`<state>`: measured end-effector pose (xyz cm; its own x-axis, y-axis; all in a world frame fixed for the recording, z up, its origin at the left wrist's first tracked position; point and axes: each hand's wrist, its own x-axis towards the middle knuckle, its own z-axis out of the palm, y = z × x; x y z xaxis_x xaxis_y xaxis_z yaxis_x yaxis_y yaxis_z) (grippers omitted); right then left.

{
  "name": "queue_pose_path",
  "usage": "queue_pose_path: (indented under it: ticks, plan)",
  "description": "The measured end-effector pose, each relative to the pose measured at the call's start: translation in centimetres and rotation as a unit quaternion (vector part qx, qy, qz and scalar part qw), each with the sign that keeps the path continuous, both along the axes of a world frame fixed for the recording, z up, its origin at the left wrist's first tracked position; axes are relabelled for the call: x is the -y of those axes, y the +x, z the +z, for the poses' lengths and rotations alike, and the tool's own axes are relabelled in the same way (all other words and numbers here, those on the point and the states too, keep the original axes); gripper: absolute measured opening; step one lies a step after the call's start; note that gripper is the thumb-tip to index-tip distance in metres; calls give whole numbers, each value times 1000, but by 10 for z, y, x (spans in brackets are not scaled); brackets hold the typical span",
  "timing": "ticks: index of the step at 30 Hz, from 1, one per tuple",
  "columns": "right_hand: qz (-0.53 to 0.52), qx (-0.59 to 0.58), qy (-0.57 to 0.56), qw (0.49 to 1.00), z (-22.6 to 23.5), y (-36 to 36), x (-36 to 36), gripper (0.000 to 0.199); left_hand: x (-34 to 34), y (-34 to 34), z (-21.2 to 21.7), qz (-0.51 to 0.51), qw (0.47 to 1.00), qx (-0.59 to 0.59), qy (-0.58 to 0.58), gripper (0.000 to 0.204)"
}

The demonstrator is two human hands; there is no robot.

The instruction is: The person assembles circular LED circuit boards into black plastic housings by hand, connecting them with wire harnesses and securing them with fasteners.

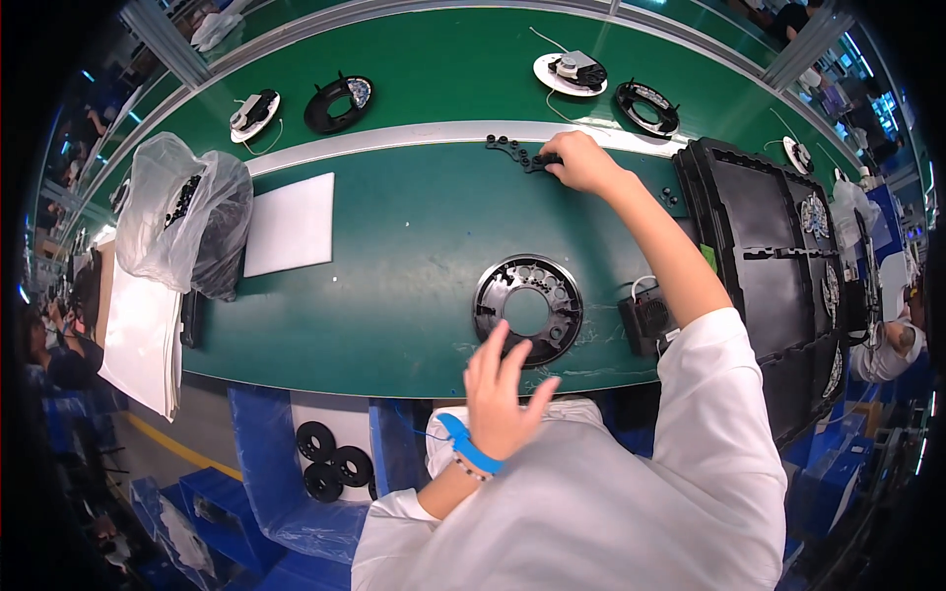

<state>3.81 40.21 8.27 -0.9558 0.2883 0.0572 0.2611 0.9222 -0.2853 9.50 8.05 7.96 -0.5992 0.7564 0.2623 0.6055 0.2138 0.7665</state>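
Watching remotely, I can't tell whether the right hand (585,164) grips black parts (534,164) at its fingertips; the left hand (501,406) — fingers spread — hovers beside the ring (565,313), likely placed for reach.

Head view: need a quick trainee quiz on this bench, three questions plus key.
1. The fingertips of the right hand are at: A. the black trays; B. the small black parts; C. the blue bin.
2. True or false: the blue wristband is worn on the right wrist.
3. Fill in: between the clear plastic bag and the black ring lies a flat white ____.

Key: 1. B. 2. False; it is on the wrist of the left hand. 3. Pad.
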Motion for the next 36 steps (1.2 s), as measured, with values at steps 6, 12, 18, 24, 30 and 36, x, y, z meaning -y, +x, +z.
queue_pose_path:
  ticks: [6, 12, 18, 24, 30, 36]
  plan:
    - [-50, -95, 16, 994, 7, 25, 6, 15, 1, -39, -12, 72, 995, -54, 48, 42]
    - [-107, -192, -381, 898, 70, 56, 62, 29, -3, -44, -22, 17, 994, -103, -19, 49]
    - [-155, -87, -571, 801, 74, 95, 100, 15, -4, -16, -29, 19, 999, -34, -3, 33]
    - [-185, -170, -516, 819, 42, 112, 112, 15, -4, -16, -30, 23, 999, -34, 11, 28]
    - [-128, -237, -333, 904, 32, 115, 122, 7, -2, -15, -34, 28, 998, -55, 10, 30]
    - [-169, -177, -365, 898, 24, 117, 122, 8, -3, -15, -35, 29, 998, -59, 15, 29]
